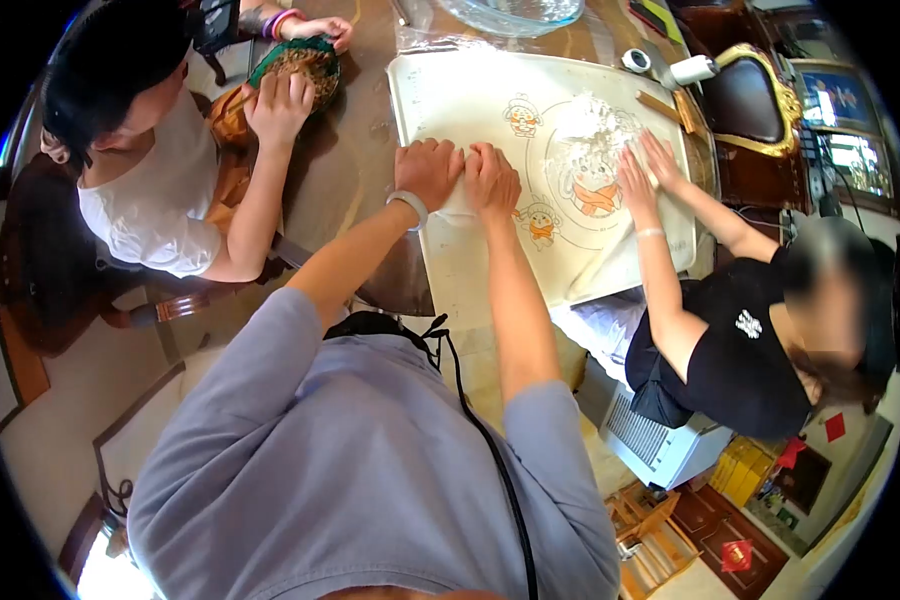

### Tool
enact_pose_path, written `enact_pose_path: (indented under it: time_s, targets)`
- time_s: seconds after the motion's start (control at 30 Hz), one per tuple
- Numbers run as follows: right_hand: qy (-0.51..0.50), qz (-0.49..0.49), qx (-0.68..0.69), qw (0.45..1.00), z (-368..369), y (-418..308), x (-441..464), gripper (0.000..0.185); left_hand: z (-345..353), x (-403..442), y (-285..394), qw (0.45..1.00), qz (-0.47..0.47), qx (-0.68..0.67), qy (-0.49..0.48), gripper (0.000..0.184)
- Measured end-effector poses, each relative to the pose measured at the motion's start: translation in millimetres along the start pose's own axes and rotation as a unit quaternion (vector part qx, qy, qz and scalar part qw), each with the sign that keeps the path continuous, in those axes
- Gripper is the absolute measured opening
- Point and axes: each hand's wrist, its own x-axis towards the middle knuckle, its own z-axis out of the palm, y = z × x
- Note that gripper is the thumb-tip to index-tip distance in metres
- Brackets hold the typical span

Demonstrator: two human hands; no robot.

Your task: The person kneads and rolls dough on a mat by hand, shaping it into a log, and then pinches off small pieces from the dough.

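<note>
My left hand (pixel 430 172), with a pale band on its wrist, presses on the left part of a cream mat (pixel 460 100) printed with cartoon figures. Close beside it, my right hand (pixel 492 182) rests on the same mat. The fingers of both hands curl downward, and what lies under them is hidden. A heap of white powder (pixel 592 122) is on the mat to the right of my hands.
At the right, a person in black (pixel 710 330) has both hands on the mat's right side. Another person (pixel 160 190) at the left reaches into a green-rimmed bowl (pixel 322 62). A clear basin (pixel 515 12), a white roll (pixel 692 69) and a wooden tool (pixel 658 106) lie around the mat's far side.
</note>
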Motion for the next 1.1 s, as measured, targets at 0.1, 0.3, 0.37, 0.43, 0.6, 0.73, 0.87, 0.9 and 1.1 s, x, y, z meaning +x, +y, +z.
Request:
enact_pose_path:
  time_s: [0.1, 0.3, 0.37, 0.43, 0.6, 0.73, 0.87, 0.9, 1.1]
  targets:
    - [0.091, 0.073, 0.091, 0.989, -3, 2, -7, 0.041, -6, -2, -3, 0.992, -0.045, -0.099, -0.063, 0.036]
    - [-0.059, 0.288, 0.197, 0.935, -42, 3, -55, 0.046, -31, -82, 4, 0.982, 0.116, -0.143, 0.045, 0.054]
    - [-0.021, 0.308, 0.315, 0.898, -42, 3, -61, 0.04, -40, -98, 11, 0.974, 0.163, -0.154, 0.039, 0.057]
    - [-0.006, 0.297, 0.409, 0.863, -43, -1, -59, 0.035, -47, -113, 18, 0.961, 0.222, -0.159, 0.04, 0.049]
    - [-0.009, 0.18, 0.69, 0.701, -76, -27, -39, 0.023, -33, -146, 32, 0.915, 0.382, -0.127, 0.035, 0.038]
    - [-0.069, 0.183, 0.339, 0.92, -36, 14, -25, 0.039, -16, -138, 31, 0.921, 0.35, -0.168, -0.036, 0.032]
    - [-0.086, 0.222, 0.216, 0.947, -37, 9, -35, 0.054, -11, -118, 21, 0.957, 0.167, -0.216, 0.103, 0.027]
    - [-0.075, 0.246, 0.217, 0.942, -36, 2, -34, 0.051, -9, -108, 18, 0.958, 0.106, -0.222, 0.145, 0.026]
    - [-0.031, 0.246, 0.457, 0.854, -23, 15, -45, 0.026, 7, -61, 4, 0.948, -0.062, -0.307, 0.046, 0.027]
